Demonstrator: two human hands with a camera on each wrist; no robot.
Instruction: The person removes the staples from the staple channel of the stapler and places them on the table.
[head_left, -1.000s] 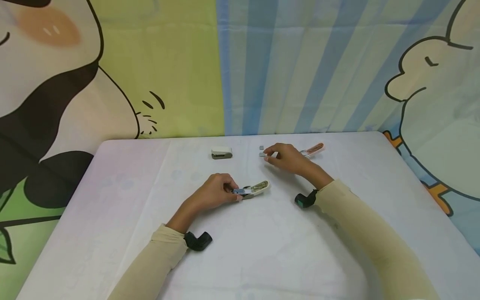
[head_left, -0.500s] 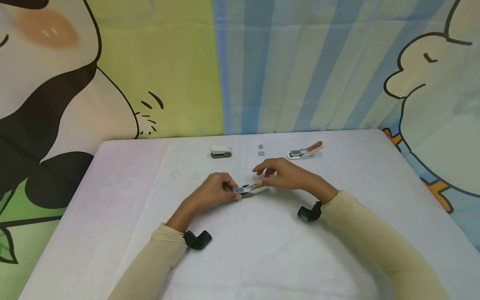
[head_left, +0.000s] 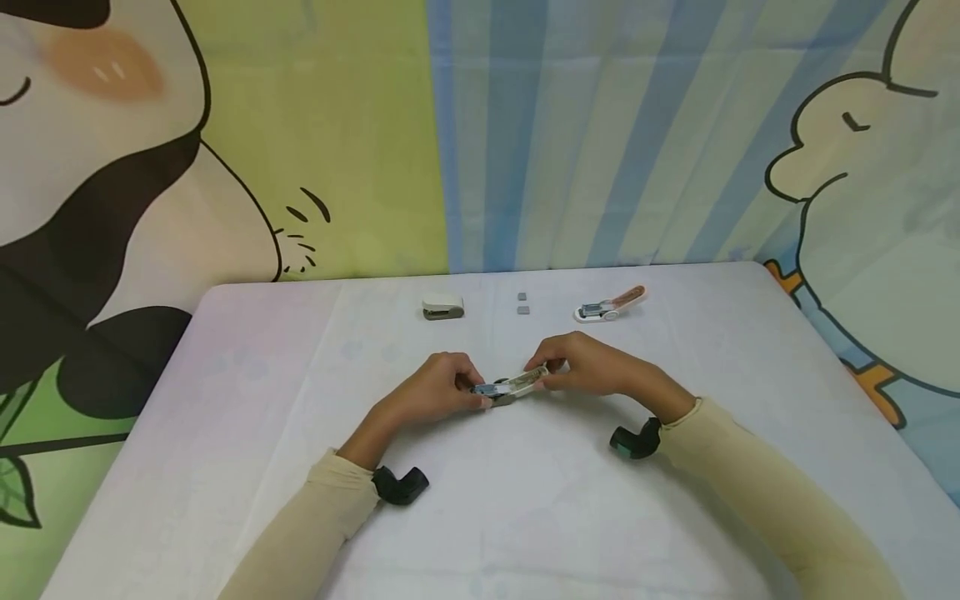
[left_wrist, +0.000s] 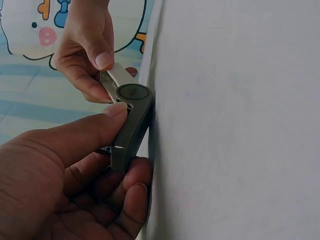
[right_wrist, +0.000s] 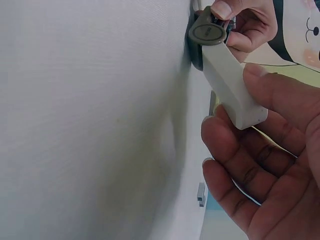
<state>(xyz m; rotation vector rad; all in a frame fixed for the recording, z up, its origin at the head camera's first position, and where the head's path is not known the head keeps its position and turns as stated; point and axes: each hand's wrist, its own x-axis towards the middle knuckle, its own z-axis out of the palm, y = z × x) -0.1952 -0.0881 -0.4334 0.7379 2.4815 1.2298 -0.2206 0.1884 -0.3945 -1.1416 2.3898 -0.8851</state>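
Note:
An opened stapler with a grey-green base and a white top arm lies between the two hands, low over the table. My left hand pinches its base end, thumb on the near side, as the left wrist view shows. The raised white arm is held between thumb and fingers of my right hand. Inside the stapler a metal staple channel shows in the head view. The round hinge sits between both grips.
Toward the back of the white table stand a closed white-and-grey stapler, two small grey staple blocks and an opened stapler with an orange-pink arm. Cartoon-printed cloth hangs behind the table.
My right hand has come back from the staple blocks toward the near stapler and now grips its white arm. The left hand keeps its hold on the base.

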